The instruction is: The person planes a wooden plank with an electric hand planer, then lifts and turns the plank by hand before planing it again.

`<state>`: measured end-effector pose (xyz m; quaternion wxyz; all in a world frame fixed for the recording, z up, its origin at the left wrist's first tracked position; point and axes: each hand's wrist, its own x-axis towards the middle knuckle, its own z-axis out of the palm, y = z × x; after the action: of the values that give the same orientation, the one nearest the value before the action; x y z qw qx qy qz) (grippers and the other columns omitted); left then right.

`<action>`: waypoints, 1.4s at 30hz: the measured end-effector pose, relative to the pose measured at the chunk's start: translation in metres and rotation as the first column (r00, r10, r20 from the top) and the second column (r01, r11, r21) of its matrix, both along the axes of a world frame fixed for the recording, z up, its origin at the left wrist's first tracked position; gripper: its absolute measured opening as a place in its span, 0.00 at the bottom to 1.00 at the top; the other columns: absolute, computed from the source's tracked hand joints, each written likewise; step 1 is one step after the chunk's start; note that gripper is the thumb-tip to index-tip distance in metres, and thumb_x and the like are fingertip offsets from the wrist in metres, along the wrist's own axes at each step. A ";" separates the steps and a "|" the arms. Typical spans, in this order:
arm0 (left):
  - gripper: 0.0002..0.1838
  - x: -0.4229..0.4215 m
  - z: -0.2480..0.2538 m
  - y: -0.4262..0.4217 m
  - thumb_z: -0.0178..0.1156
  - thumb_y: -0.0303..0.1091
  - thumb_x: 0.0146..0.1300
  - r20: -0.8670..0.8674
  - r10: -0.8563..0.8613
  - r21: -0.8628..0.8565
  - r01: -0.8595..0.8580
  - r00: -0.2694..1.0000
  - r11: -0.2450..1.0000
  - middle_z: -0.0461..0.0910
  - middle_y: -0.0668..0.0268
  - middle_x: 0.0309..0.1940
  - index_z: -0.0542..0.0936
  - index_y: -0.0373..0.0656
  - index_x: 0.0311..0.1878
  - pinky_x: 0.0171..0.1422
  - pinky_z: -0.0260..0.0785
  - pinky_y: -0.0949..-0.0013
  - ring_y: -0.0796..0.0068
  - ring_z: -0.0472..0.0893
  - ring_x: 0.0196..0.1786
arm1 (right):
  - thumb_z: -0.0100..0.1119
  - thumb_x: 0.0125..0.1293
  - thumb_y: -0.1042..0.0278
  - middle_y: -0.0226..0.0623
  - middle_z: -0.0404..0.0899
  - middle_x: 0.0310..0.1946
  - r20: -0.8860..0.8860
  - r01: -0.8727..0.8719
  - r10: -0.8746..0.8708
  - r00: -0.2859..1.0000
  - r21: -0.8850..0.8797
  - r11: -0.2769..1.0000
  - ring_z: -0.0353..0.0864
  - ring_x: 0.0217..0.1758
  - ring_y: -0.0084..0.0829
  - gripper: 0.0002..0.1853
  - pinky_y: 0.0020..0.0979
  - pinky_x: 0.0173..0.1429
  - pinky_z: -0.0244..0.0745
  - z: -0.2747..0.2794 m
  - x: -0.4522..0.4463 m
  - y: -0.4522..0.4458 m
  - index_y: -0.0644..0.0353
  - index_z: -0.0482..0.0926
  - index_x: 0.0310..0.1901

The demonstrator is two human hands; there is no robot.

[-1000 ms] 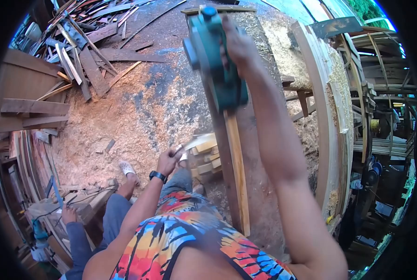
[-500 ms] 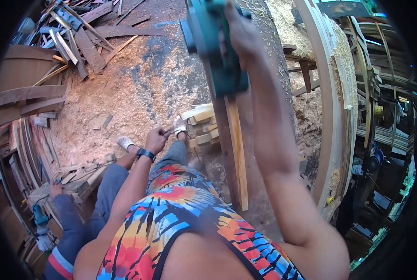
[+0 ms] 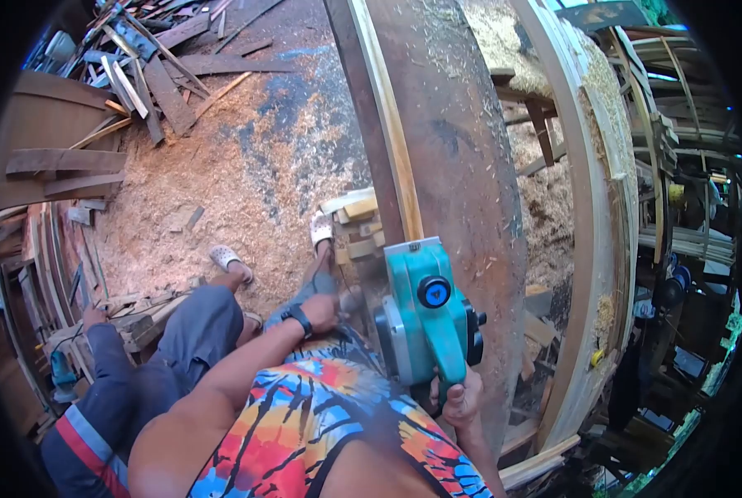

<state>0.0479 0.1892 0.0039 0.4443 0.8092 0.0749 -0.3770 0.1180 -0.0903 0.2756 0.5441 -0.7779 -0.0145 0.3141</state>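
My right hand (image 3: 460,400) is wrapped around the rear handle of a teal electric planer (image 3: 425,311). The planer is close to my body, its front over the near part of a narrow wooden strip (image 3: 391,133). That strip runs away from me along a wide dark plank (image 3: 462,158) sprinkled with shavings. My left hand (image 3: 319,313), with a dark watch (image 3: 299,319) on the wrist, is in front of my thigh, left of the planer. Its fingers look curled in; whatever they may hold is hidden.
Short wood blocks (image 3: 358,220) are stacked left of the plank. Long boards (image 3: 574,166) stand on the right. Scrap wood (image 3: 151,83) is heaped at the far left over a shaving-covered floor (image 3: 188,174). Another person's dark sleeve (image 3: 109,365) is close on my left.
My right hand has drawn the planer back toward my body, uncovering the strip's far length. My left hand has come back and to the right, nearer my thigh.
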 end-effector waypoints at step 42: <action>0.27 0.018 0.033 0.038 0.52 0.55 0.74 0.080 0.213 0.064 -0.219 0.974 0.974 0.85 0.44 0.48 0.83 0.38 0.54 0.59 0.74 0.48 0.44 0.84 0.52 | 0.72 0.67 0.63 0.27 0.76 0.22 0.256 0.050 -0.105 0.961 0.212 0.976 0.72 0.18 0.16 0.16 0.22 0.22 0.67 0.028 0.147 0.067 0.66 0.79 0.45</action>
<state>0.0664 0.2272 0.0365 0.4554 0.8250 0.1601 -0.2939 0.2648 -0.0235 0.3038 0.6256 -0.7533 -0.0888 0.1823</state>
